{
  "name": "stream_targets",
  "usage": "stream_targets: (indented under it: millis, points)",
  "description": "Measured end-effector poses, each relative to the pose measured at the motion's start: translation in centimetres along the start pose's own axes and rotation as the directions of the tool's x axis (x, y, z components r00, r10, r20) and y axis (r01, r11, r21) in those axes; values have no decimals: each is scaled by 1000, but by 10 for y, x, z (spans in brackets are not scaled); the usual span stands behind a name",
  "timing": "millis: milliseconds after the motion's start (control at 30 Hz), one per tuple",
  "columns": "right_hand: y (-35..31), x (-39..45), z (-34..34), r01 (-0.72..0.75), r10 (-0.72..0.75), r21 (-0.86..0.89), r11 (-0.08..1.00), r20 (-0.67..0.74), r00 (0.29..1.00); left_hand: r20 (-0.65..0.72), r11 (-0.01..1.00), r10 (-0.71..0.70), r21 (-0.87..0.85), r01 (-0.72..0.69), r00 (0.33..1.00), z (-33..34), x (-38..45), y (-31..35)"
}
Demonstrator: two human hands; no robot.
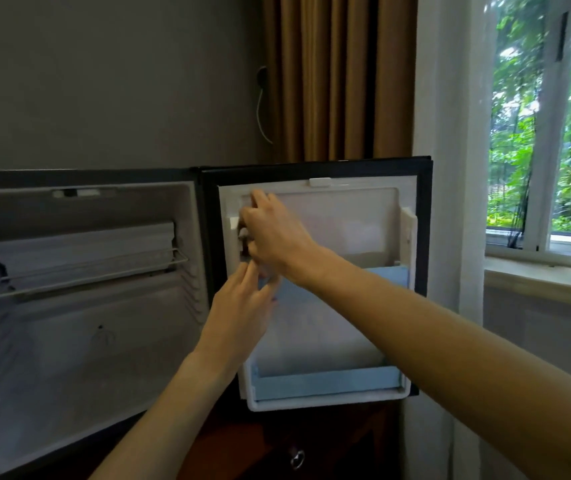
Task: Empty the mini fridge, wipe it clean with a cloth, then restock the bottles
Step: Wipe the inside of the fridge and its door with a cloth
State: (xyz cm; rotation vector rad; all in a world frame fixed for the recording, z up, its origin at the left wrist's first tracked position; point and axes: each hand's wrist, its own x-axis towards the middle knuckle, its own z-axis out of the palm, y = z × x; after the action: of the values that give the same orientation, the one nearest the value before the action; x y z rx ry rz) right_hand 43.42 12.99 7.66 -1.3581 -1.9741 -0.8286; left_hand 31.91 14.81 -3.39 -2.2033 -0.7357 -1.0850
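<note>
Mini fridge, black-cased with white plastic liner (79, 341): stands open at left; cavity holds no bottles, which suggests the emptying step is done. Liner looks pale, ribbed at the side walls, slightly blurred.

Fridge door, black frame with white inner panel (357, 216): swung fully open to the right of the cavity, inner face toward the camera, so both hands can reach it. Panel looks bare and clean; no bottles on it.

Door shelf, pale blue translucent plastic rail (325, 381): fixed low on the door; nothing in it.

Wire shelf, white coated metal (86, 275): set in the upper cavity, tilted, nothing on it.

Right hand (277, 233): raised to the door's upper left edge, fingers curled round a small dark-and-white item too blurred to identify, likely a fitting.

Left hand (242, 306): just below the right, fingers fairly straight and slightly apart, tips reaching the same spot, apparently steadying it.

Cloth: none visible. Bottles: out of view.

Judgement: work is between emptying and restocking.
</note>
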Motion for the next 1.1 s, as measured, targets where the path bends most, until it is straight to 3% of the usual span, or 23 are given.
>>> stream_targets:
  millis: [100,467,600,900,1100]
  points:
    - [18,-12,-6,13,-12,-9,1000,15,1000,9,1000,8,2,-8,1000,-2,0,-1]
    - [118,-94,-62,-191,190,-127,973,-18,982,13,999,-17,-47,17,1000,-6,0,-2]
    - [103,-78,-53,-178,175,-145,973,-33,984,8,998,-30,-50,30,1000,-5,0,-1]
    - [9,7,-1,50,-53,-77,996,-36,998,18,999,-31,-27,32,999,-3,0,2]
    - [44,-16,-17,26,-26,-24,999,-18,999,10,1000,-12,-9,12,1000,-5,0,1]
